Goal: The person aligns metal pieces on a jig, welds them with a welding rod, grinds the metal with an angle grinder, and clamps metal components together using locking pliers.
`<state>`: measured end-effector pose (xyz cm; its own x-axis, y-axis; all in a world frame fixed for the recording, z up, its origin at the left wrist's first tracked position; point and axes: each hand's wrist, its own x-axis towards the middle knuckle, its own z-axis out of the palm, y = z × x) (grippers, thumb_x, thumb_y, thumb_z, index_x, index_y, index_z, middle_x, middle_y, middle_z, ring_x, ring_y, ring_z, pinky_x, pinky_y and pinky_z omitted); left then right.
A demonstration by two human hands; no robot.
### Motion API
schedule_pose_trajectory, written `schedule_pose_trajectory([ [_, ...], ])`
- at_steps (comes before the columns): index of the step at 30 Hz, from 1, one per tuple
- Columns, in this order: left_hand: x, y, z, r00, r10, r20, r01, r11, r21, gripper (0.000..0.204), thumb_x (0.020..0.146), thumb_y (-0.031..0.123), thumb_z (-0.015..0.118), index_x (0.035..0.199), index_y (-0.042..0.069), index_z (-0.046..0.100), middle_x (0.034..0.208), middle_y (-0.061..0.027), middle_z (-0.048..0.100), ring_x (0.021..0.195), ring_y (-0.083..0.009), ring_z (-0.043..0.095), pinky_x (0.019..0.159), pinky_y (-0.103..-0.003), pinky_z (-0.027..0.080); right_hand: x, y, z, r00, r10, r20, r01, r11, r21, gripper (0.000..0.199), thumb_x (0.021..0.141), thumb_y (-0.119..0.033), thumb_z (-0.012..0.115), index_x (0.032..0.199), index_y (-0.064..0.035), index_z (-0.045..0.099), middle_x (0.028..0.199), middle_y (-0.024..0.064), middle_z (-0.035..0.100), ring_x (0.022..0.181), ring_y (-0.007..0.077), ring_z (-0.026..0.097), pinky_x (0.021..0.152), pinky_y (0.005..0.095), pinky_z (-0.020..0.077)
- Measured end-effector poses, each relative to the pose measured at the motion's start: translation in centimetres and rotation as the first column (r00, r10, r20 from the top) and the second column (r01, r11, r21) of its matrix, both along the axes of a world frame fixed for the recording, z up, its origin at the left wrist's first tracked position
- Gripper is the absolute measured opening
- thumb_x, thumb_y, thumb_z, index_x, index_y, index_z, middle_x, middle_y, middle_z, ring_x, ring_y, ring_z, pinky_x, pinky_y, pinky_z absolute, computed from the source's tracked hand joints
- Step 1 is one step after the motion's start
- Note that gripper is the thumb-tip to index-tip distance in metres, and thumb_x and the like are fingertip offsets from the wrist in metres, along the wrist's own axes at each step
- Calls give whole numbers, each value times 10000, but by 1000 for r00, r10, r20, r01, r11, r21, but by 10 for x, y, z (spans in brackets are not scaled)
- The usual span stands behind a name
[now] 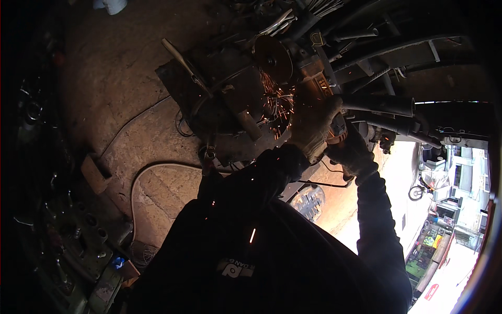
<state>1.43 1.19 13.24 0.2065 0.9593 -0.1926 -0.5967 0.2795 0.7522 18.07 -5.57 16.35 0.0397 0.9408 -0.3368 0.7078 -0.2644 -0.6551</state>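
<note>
Both of my hands are gloved and closed around an angle grinder (316, 78), an orange-and-dark tool with a round disc (273, 59) at its far left. My left hand (315, 128) wraps the near part of the body. Just to its right and nearer me, my right hand (354, 156) grips the rear end; its fingers are partly hidden in shadow. Orange sparks (280, 102) spray from the disc toward me over a dark metal workbench (230, 107). Where the disc meets the work is too dark to make out.
On the bench lie a wooden-handled tool (180, 60) and a small metal block (249, 125). Metal bars and tubes (376, 104) crowd the right. A hose (151, 167) curves over the floor. Green machinery (68, 240) stands at left; a motorcycle (421, 191) is outside, right.
</note>
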Motion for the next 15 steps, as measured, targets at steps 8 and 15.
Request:
schedule_pose_trajectory([
  [8,19,-2,8,993,117,32,-120,983,141,481,859,122,792,1223,-5,504,1003,-123,651,849,-227,687,755,-373,574,10,-7,-1,994,18,-105,-6,993,119,810,706,-148,857,1424,-54,494,1204,113,675,1081,240,677,931,373,558],
  [15,16,-6,1,996,73,48,-77,993,89,416,892,164,803,1173,-14,554,1030,-128,660,877,-220,686,762,-369,568,16,-3,-6,996,20,-83,-15,998,59,800,732,-149,878,1425,-50,492,1155,100,681,996,194,684,836,345,592],
])
